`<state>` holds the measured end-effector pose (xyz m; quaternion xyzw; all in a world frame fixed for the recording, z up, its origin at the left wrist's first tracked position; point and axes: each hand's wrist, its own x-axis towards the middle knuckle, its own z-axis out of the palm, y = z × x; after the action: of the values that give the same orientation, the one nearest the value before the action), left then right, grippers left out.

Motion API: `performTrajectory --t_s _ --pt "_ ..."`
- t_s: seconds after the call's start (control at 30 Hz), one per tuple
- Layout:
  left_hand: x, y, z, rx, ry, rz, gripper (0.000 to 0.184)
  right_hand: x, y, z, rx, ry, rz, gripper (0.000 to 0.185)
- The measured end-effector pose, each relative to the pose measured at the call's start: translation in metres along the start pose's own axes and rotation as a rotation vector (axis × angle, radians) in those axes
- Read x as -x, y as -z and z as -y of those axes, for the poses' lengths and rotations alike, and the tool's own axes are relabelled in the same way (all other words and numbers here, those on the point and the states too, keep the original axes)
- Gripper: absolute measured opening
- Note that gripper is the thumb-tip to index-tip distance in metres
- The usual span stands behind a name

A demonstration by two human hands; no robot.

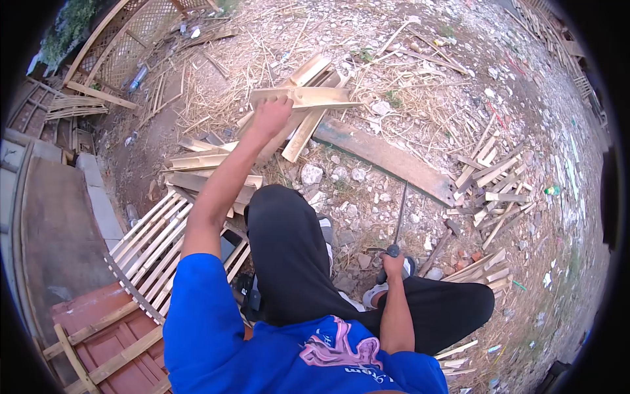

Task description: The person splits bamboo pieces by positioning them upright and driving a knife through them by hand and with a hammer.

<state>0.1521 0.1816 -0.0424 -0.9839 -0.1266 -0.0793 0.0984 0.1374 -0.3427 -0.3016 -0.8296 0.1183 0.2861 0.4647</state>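
Observation:
My left hand [272,115] is stretched forward, its fingers closed on the edge of a split bamboo piece [321,96] at the top of a loose heap. More split bamboo pieces [304,134] lie under and around it. Low beside my bent leg, my right hand [394,264] is wrapped round the dark handle of a long-bladed knife [401,213]. Its narrow blade points away from me, with the tip near a flat wooden plank [387,157] on the ground. A hammer [451,228] lies just right of that hand.
A pile of short split bamboo strips [495,174] lies at the right. On my left are a slatted bamboo seat [154,243], a dark phone [230,244] and a reddish panel [125,335]. Stones, straw and rubble cover the ground. A lattice panel [141,33] stands at the far left.

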Motion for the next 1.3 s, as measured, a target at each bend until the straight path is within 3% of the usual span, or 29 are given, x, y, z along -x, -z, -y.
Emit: performTrajectory --t_s 0.2,0.33,0.43,0.6,0.63,0.73,0.87,0.97,1.07,1.3 --pt "-0.032 0.094 -0.016 -0.377 -0.500 -0.028 0.011 -0.001 -0.006 0.005 0.037 0.026 -0.010 0.020" --pt "-0.055 0.143 -0.032 -0.447 -0.677 -0.148 0.009 0.018 0.002 0.041 0.080 0.112 -0.120 0.021" --pt "-0.069 0.170 -0.052 -0.501 -0.747 -0.177 0.006 0.046 0.015 0.080 -0.252 -0.056 -0.048 0.018" --pt "-0.074 0.193 -0.106 -0.547 -0.930 -0.196 0.005 0.028 0.012 0.095 -0.418 0.158 -0.203 0.022" --pt "-0.074 0.188 -0.116 -0.532 -0.949 -0.199 0.005 0.034 0.023 0.108 -0.408 0.107 -0.198 0.036" --pt "-0.066 0.200 -0.149 -0.380 -1.073 -0.342 0.008 0.078 0.060 0.162 -0.504 0.191 -0.138 0.035" --pt "-0.064 0.206 -0.170 -0.430 -1.129 -0.185 0.015 0.082 0.062 0.181 -0.639 0.514 -0.099 0.031" --pt "-0.059 0.201 -0.172 -0.032 -1.136 -0.118 0.027 0.101 0.068 0.199 -0.757 0.574 0.014 0.028" --pt "-0.046 0.205 -0.182 0.195 -0.945 -0.139 0.042 0.097 0.070 0.199 -0.646 0.638 -0.023 0.028" --pt "-0.049 0.159 -0.192 0.619 -0.808 -0.526 0.056 0.099 0.053 0.193 -0.737 0.509 0.003 0.028"
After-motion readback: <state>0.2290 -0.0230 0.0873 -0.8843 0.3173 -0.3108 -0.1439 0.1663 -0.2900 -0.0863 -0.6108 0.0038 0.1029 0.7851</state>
